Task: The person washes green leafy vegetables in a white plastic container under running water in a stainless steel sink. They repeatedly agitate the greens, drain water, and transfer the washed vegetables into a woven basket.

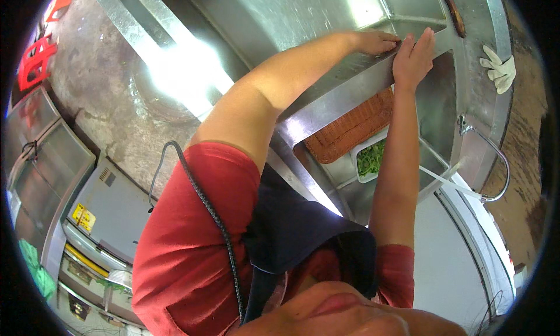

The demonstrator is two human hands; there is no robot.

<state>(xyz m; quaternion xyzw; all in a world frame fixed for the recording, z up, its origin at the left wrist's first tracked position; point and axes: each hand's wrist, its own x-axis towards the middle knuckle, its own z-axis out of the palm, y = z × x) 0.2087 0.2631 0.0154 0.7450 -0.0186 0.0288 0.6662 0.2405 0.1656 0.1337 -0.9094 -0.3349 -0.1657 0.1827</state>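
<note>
My left hand (375, 42) reaches across to the right, above the near edge of a stainless steel sink basin (302, 19). Its fingers are slightly apart, and nothing shows in them. Beside its fingertips is my right hand (413, 60), straight-fingered with the thumb apart, over the right end of the metal divider (341, 97). Whether it touches the metal I cannot tell. Below the divider, in the nearer compartment, a brown woven basket (350, 126) stands beside a white tray (354, 159) of green leaves (369, 159). My right forearm partly covers both.
A curved chrome tap (503, 161) with a white hose (450, 181) stands at the right. A pale glove (501, 69) and a wooden-handled tool (456, 19) lie on the sink's far-right ledge. At left are red plastic stools (35, 63) and a grey appliance (111, 205).
</note>
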